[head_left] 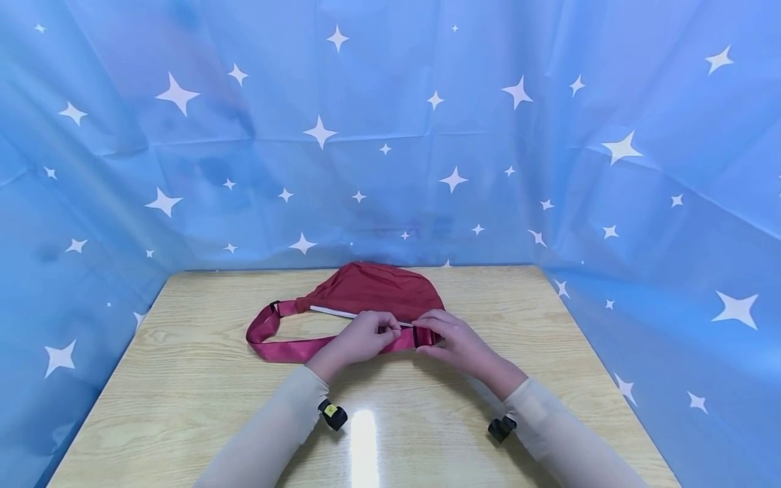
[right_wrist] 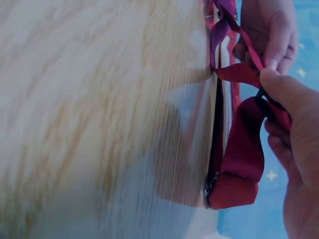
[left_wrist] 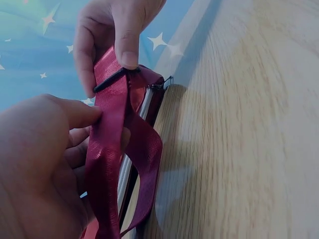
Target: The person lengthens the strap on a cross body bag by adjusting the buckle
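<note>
A dark red waist bag [head_left: 378,291] lies toward the back of the table, a pale zipper [head_left: 332,312] running along its near side. Its glossy strap [head_left: 293,351] loops out at the left and comes back along the front. My left hand [head_left: 363,337] pinches this strap between thumb and fingers, as the left wrist view shows up close. Just to the right, my right hand [head_left: 454,342] grips the strap at a black slider buckle [left_wrist: 112,78], thumb on one side and fingers on the other. Between the two hands the webbing is raised off the tabletop.
The wood-grain table [head_left: 183,407] extends around the bag, with a bright light reflection in front. A blue curtain [head_left: 390,169] with white stars hangs at the back and both sides. A second black slider [head_left: 274,308] sits on the strap's left end.
</note>
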The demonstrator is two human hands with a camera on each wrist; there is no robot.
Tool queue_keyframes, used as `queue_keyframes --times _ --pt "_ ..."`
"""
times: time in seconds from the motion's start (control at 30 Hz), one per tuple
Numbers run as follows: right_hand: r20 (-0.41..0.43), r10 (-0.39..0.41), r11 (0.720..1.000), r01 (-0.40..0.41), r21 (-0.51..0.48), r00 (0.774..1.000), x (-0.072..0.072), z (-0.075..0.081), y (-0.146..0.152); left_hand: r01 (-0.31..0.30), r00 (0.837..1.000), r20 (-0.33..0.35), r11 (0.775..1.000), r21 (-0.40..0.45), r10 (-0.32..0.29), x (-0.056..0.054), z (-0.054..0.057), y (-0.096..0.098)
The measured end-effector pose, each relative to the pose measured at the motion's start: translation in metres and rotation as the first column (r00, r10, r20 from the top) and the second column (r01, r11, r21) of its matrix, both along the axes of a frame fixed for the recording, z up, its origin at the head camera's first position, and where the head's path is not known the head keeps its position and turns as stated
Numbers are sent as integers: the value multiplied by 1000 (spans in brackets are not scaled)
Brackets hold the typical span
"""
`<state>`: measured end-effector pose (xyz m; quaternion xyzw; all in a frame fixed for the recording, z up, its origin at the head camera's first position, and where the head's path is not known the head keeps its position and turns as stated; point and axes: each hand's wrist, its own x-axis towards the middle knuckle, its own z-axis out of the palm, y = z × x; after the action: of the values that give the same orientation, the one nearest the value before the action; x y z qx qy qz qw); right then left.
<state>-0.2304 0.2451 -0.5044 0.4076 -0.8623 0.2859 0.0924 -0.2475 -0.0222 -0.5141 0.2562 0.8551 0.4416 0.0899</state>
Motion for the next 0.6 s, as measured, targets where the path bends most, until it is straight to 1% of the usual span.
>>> queue_keyframes --times 0.17,0.23,0.5,0.6 --pt "-4 9 1000 -9 -6 1000 0 0 -1 11 1000 -9 1000 10 -11 -1 -1 0" --pt "-18 17 1000 -17 -13 1000 -1 -1 -1 11 1000 -11 1000 13 -11 -1 -2 1" --pt "-53 50 998 -52 -36 997 -3 -7 -3 33 999 13 998 54 -34 0 2 9" --pt "-76 60 997 -64 -48 995 -3 -8 -4 26 999 23 997 69 -28 1 1 12"
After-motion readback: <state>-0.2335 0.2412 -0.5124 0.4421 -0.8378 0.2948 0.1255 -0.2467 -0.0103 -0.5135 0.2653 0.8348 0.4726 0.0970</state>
